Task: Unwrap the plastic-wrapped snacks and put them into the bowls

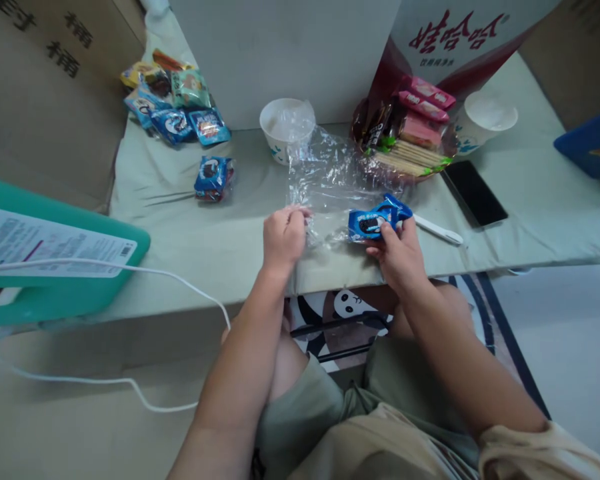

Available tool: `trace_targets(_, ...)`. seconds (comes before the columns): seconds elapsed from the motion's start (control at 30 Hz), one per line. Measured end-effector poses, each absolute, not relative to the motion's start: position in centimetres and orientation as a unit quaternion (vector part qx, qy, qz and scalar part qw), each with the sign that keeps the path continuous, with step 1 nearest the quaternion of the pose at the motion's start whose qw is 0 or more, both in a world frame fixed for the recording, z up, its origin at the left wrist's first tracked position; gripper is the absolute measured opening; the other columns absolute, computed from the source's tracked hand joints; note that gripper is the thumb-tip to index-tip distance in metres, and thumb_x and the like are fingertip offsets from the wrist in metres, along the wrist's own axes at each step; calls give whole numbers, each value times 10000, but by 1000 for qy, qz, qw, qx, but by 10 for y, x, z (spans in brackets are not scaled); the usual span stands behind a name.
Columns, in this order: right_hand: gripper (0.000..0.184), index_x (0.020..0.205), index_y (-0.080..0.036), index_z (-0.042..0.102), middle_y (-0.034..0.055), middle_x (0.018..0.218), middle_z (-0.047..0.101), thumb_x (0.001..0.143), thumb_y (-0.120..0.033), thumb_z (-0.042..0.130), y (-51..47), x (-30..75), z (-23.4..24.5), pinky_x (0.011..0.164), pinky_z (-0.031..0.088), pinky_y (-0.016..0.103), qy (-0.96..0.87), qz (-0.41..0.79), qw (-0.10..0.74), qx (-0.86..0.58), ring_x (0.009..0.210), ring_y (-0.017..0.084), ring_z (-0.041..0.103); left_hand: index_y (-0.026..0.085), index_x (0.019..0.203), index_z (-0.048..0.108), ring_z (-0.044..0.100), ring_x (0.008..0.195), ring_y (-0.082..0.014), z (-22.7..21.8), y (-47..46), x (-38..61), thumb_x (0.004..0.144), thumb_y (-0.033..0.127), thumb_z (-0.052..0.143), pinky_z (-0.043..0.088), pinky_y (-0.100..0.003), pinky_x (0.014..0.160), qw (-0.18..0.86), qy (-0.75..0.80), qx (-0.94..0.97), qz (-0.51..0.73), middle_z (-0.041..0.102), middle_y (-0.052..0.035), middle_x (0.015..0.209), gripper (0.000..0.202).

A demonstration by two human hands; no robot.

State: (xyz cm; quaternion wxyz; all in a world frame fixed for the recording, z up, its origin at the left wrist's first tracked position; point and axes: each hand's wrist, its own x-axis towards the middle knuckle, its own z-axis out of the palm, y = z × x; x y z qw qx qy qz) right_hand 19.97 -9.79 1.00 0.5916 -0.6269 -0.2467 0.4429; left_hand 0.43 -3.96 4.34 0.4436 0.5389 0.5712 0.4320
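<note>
My left hand [285, 235] is closed on the near left edge of a clear plastic bag [325, 170] that lies spread over the table. In my right hand [400, 252] is a blue snack packet [373, 223], gripped between thumb and fingers at the bag's near right side. A white-handled utensil [439, 231] lies just right of that hand, its far end hidden behind the packet and fingers. Farther left, another small blue wrapped packet [213, 177] rests beside thin metal tweezers [167, 197].
Several snack packets [175, 100] are heaped at the back left. Paper cups [285, 127] [487, 120] flank a bowl of pink packets and wafer sticks [410, 157]. A black phone [474, 193] lies at right. A green jug [55, 253] and white cable [180, 277] are at left.
</note>
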Motion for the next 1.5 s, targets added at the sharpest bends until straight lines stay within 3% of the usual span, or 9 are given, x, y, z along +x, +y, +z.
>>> trace_targets(0.13, 465, 1071, -305, 544, -73, 815, 628, 740, -527, 783, -104, 218, 7, 453, 537, 210, -256, 477, 557, -630, 543, 88, 614, 203, 478, 528, 688, 848, -217, 51, -35, -1, 654, 280, 461, 444, -246, 542, 619, 484, 386, 485, 726, -107, 786, 204)
trace_targets(0.27, 458, 1115, -288, 543, -62, 765, 612, 815, -587, 716, -115, 230, 1, 496, 552, 259, -304, 513, 542, -592, 567, 116, 603, 187, 445, 341, 697, 900, -230, 64, -33, -4, 582, 293, 485, 244, -177, 400, 735, 400, 284, 468, 729, -137, 913, 226)
trace_targets(0.43, 308, 1135, -274, 485, -41, 785, 624, 929, -473, 601, -125, 231, -4, 513, 506, 307, -437, 369, 465, -675, 512, 151, 597, 189, 498, 314, 684, 912, -230, 63, -27, 6, 580, 277, 538, 195, -158, 382, 722, 421, 246, 491, 706, -118, 876, 254)
trace_targets(0.53, 177, 1082, -237, 544, 9, 804, 613, 952, -354, 516, -122, 231, -5, 665, 536, 377, -520, 219, 417, -713, 629, 190, 612, 187, 508, 315, 687, 889, -214, 57, -22, 15, 612, 285, 549, 250, -163, 390, 705, 454, 249, 484, 672, -104, 821, 274)
trace_targets(0.67, 187, 1025, -203, 633, 123, 1092, 561, 900, -322, 561, -117, 237, -6, 822, 538, 438, -558, 52, 435, -705, 958, 255, 608, 190, 522, 308, 698, 843, -195, 49, -15, 18, 655, 307, 562, 320, -183, 411, 685, 476, 267, 483, 625, -85, 758, 309)
trace_targets(0.93, 58, 934, -230, 637, 80, 988, 609, 904, -245, 589, -123, 256, 5, 870, 530, 459, -568, -49, 502, -650, 951, 253, 623, 192, 532, 411, 659, 677, -132, 46, -7, 25, 598, 260, 507, 281, -150, 371, 671, 512, 208, 494, 592, -53, 691, 135)
trace_targets(1.2, 165, 898, -245, 578, -48, 622, 530, 903, -405, 617, -101, 304, 28, 486, 427, 290, -364, 169, 609, -684, 494, 142, 512, 171, 521, 466, 643, 563, -130, 52, -13, 43, 567, 241, 505, 308, -144, 343, 673, 522, 257, 457, 568, -33, 617, 92)
trace_targets(1.4, 240, 895, -252, 531, -42, 690, 523, 871, -463, 642, -95, 335, 17, 537, 451, 294, -326, 214, 656, -646, 542, 135, 502, 188, 523, 444, 627, 553, -138, 47, -13, 52, 572, 244, 490, 318, -155, 341, 668, 518, 283, 454, 561, -39, 601, 88)
trace_targets(1.5, 207, 862, -247, 576, -24, 705, 553, 872, -441, 646, -113, 340, 20, 603, 500, 321, -404, 297, 570, -651, 601, 156, 548, 187, 528, 442, 628, 543, -142, 45, -12, 54, 578, 235, 490, 322, -160, 339, 667, 520, 281, 453, 566, -41, 603, 85)
